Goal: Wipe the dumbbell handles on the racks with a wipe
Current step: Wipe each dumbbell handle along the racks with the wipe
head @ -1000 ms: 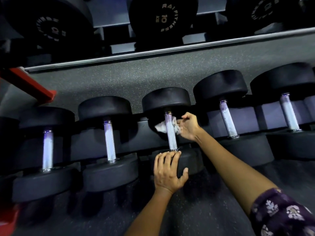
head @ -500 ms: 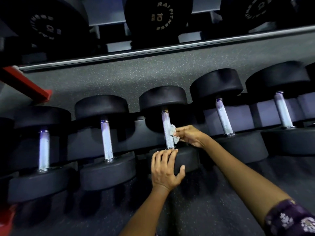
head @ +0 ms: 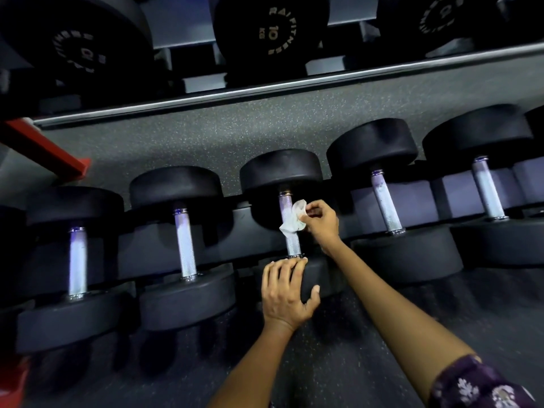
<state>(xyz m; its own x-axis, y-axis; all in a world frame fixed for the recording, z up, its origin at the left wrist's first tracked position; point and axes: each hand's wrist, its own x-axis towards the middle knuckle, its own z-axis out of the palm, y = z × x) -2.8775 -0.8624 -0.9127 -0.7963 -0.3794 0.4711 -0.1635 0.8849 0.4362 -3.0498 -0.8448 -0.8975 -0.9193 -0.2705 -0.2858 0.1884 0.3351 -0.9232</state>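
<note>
Several black dumbbells with knurled metal handles lie in a row on the lower rack. My right hand (head: 319,220) pinches a crumpled white wipe (head: 294,219) against the right side of the middle dumbbell's handle (head: 290,237), about halfway along it. My left hand (head: 287,293) lies over that dumbbell's near head (head: 316,278), fingers on top and thumb against its face. The neighbouring handles stand to the left (head: 185,242) and to the right (head: 386,201), untouched.
An upper rack shelf (head: 265,86) with a metal rail carries larger dumbbells, one marked 10 (head: 272,32). A red frame piece (head: 44,150) juts in at the left. Speckled dark rubber flooring (head: 338,363) lies below the rack.
My right hand slid the wipe down the middle handle toward the near head, then back up to about mid-handle. My left hand stayed on the near head.
</note>
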